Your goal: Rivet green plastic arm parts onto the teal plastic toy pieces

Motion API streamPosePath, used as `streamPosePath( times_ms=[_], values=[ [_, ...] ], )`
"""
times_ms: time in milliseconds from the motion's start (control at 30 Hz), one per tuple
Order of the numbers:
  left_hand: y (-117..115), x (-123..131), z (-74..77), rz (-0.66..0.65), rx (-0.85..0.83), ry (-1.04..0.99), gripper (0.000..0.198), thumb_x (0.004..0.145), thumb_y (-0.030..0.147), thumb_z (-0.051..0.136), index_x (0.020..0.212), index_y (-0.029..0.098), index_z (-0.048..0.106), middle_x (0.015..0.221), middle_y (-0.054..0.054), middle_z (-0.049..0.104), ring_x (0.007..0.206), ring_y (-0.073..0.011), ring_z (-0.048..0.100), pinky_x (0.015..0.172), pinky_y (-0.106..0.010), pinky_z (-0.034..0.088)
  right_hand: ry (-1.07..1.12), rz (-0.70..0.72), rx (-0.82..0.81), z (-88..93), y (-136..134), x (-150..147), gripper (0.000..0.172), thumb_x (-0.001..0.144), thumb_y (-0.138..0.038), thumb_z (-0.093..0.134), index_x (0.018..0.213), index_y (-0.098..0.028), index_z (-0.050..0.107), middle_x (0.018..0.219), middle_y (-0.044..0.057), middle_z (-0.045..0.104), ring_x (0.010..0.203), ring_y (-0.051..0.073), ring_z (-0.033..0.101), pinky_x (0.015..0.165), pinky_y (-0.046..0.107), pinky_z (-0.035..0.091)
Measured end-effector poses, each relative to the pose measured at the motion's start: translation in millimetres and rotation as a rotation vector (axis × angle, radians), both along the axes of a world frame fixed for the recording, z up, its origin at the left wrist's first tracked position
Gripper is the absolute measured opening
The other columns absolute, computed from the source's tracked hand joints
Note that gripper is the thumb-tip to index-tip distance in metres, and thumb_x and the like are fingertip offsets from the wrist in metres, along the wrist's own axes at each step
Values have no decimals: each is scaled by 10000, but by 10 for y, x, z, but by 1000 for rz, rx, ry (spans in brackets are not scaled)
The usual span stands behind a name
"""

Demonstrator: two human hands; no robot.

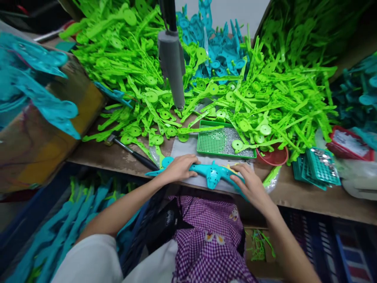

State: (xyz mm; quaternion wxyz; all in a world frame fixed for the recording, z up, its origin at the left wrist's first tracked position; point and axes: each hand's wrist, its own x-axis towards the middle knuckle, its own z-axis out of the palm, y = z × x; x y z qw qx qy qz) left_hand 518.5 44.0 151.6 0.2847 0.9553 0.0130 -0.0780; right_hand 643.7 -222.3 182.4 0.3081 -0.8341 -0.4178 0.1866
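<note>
A long blue plastic toy part lies across the front edge of the bench, with a rounded, slotted piece at its middle. My left hand is closed round its left arm, near a round blue disc. On the other side my right hand grips the right arm, thumb and fingers on opposite sides. A small yellow piece shows by the right fingertips, partly hidden. Just behind the toy part is a green tray holding many tiny silver pieces. A grey powered screwdriver hangs tip down above the bench.
Heaps of lime green plastic arms cover the back of the bench, with blue parts among them. A hammer lies at left. At right are a red bowl and stacked teal trays. A cardboard box stands far left.
</note>
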Motion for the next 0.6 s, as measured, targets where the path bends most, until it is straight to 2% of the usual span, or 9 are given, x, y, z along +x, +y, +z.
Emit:
streamPosePath(
  times_ms=[133, 267, 367, 467, 600],
  values=[
    [1, -1, -37, 12, -16, -3, 369, 713, 315, 746, 1038, 221, 601, 1052, -41, 647, 1015, -231, 602, 834, -311, 455, 123, -190, 296, 180, 280, -286, 260, 916, -411, 481, 1128, -284, 563, 1103, 93, 602, 1015, 245, 582, 884, 429, 493],
    [-11, 4, -43, 19, -12, -24, 381, 702, 316, 755, 1035, 220, 599, 1037, -37, 649, 988, -229, 609, 811, -303, 458, 182, -267, 528, 407, 852, -364, 273, 909, -435, 491, 1116, -276, 572, 1132, 81, 599, 1043, 220, 578, 907, 410, 503],
    [-21, 0, -28, 10, -1, -39, 358, 710, 304, 746, 1024, 208, 604, 1029, -39, 652, 985, -234, 610, 804, -301, 459, 213, -176, 663, 513, 1367, -297, 363, 935, -480, 414, 1215, -274, 517, 1217, 78, 570, 1119, 207, 552, 975, 414, 470],
    [-20, -19, -10, 9, -11, -48, 360, 717, 300, 736, 1038, 202, 604, 1042, -43, 651, 988, -244, 612, 795, -305, 460, 223, 2, 629, 522, 1875, -92, 536, 898, -595, 411, 1293, -235, 462, 1292, 111, 527, 1196, 238, 509, 1016, 453, 433],
    [-8, -41, 4, 3, 0, -54, 377, 720, 322, 730, 1053, 205, 598, 1015, -45, 647, 954, -253, 616, 752, -309, 458, 120, 26, 651, 597, 2530, 229, 805, 805, -696, 489, 1424, -225, 282, 1453, 132, 370, 1343, 278, 364, 1090, 503, 335]
  ],
)
